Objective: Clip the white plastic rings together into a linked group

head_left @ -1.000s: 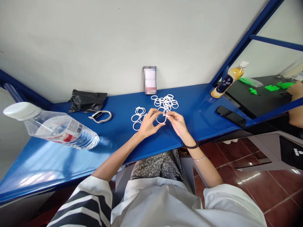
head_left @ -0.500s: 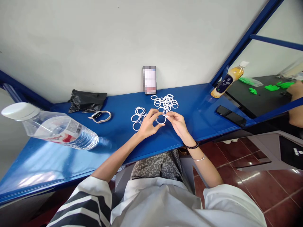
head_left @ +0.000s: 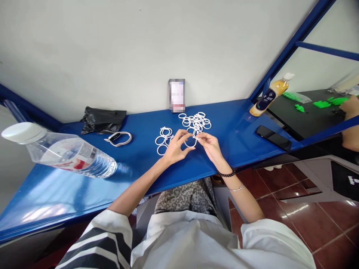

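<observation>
Between my hands a white ring (head_left: 191, 146) is held just above the blue table (head_left: 140, 164). My left hand (head_left: 176, 148) curls its fingers and thumb around the ring's left side. The fingertips of my right hand (head_left: 209, 145) pinch the ring's right edge, where a small white nub shows. Just beyond my fingers lies a pile of several white rings (head_left: 198, 120). More white rings (head_left: 160, 140) lie to the left of my left hand, partly hidden by it.
A phone (head_left: 177, 96) leans against the wall. On the left are a water bottle (head_left: 70, 153), a black plastic bag (head_left: 103, 118) and a smart band (head_left: 119, 138). An orange drink bottle (head_left: 270, 95) and a dark phone (head_left: 273, 137) sit at the right. Another person's arm (head_left: 350, 127) shows far right.
Both hands and the ring keep nearly the same position. At far right, the other person's hand has shifted slightly.
</observation>
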A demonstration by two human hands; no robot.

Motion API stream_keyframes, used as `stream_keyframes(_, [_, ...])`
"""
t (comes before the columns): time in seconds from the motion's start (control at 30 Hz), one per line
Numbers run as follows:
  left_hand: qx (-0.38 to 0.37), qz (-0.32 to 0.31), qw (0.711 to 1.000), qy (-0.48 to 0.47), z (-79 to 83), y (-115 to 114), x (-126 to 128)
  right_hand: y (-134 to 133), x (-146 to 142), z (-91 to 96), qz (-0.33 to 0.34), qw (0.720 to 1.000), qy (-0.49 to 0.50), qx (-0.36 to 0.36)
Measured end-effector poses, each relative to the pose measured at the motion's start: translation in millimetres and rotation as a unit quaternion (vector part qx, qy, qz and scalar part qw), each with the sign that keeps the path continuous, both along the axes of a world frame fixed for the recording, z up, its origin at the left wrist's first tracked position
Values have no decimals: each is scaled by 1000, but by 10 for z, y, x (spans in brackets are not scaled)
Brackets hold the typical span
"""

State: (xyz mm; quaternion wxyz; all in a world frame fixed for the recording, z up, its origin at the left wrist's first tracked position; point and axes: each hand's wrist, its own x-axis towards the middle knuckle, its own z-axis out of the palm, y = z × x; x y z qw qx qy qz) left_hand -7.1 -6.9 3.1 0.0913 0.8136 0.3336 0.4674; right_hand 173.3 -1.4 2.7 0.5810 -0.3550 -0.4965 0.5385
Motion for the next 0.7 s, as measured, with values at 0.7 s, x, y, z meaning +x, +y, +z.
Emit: stream_keyframes(0.7, [-104, -49, 993, -40, 179, -59, 25, -45, -14, 1, -21, 997, -59, 41])
